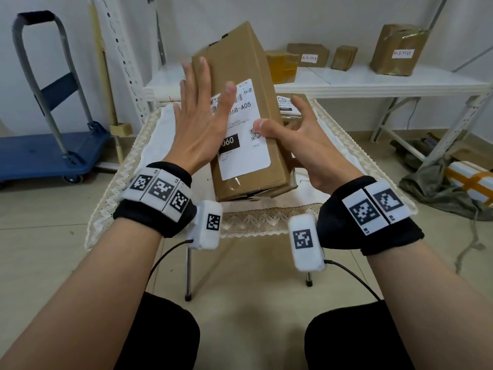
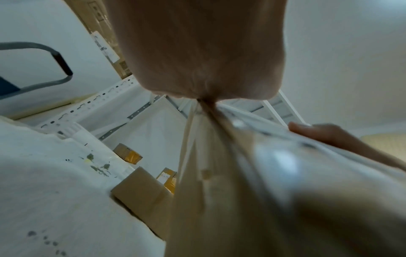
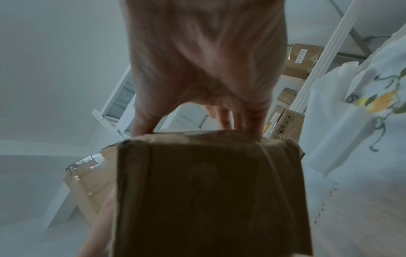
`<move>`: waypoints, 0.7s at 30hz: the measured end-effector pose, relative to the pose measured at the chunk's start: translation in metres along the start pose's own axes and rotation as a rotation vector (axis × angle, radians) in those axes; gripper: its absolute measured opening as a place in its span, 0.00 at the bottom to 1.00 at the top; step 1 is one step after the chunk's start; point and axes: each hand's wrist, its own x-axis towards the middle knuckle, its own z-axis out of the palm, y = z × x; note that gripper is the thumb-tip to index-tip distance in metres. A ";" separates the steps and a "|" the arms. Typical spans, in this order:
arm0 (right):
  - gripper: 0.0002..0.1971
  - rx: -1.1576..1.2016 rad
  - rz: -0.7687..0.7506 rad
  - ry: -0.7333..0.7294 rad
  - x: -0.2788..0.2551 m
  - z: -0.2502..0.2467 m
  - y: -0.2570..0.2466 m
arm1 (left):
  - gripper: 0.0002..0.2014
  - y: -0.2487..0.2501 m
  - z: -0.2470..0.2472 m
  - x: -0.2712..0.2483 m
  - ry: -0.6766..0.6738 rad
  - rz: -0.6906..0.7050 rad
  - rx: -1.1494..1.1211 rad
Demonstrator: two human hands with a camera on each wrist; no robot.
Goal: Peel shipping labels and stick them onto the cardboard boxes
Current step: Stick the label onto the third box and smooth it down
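A long brown cardboard box [image 1: 240,62] stands tilted over the small table, its near end low. A white shipping label [image 1: 248,156] with "060" on a black bar is stuck on its upper face. My left hand [image 1: 197,113] lies flat, fingers spread and straight, on the label's left part. My right hand [image 1: 293,132] grips the box's right side, thumb on the label by the QR code, fingers round the far side. The right wrist view shows the box [image 3: 208,191] end-on under the fingers [image 3: 226,120]. In the left wrist view the label [image 2: 274,156] is blurred.
A lace-edged white tablecloth [image 1: 128,166] covers the table. Another labelled box [image 1: 285,104] lies behind the held one. White shelving [image 1: 373,81] at the back carries several brown parcels. A blue platform trolley [image 1: 40,153] stands left. Wrapped packages [image 1: 469,180] lie on the floor, right.
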 end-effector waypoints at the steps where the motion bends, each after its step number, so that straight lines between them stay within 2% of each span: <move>1: 0.60 -0.010 0.000 -0.006 -0.001 0.001 0.001 | 0.38 -0.001 -0.001 0.002 0.009 -0.007 -0.003; 6: 0.62 0.023 0.025 -0.008 0.001 0.004 0.007 | 0.38 -0.002 -0.001 0.001 -0.003 -0.033 0.029; 12: 0.56 -0.034 -0.001 -0.019 0.001 0.010 0.007 | 0.44 0.013 0.007 -0.009 -0.006 0.142 0.162; 14: 0.55 -0.069 -0.034 -0.040 0.000 0.012 0.005 | 0.44 0.011 0.005 -0.007 0.061 0.119 0.152; 17: 0.60 -0.115 -0.063 -0.049 -0.003 0.015 0.001 | 0.41 -0.002 -0.006 -0.002 0.145 0.040 0.123; 21: 0.61 -0.133 -0.068 -0.066 -0.005 0.018 -0.001 | 0.40 -0.012 -0.014 0.001 0.176 -0.002 0.107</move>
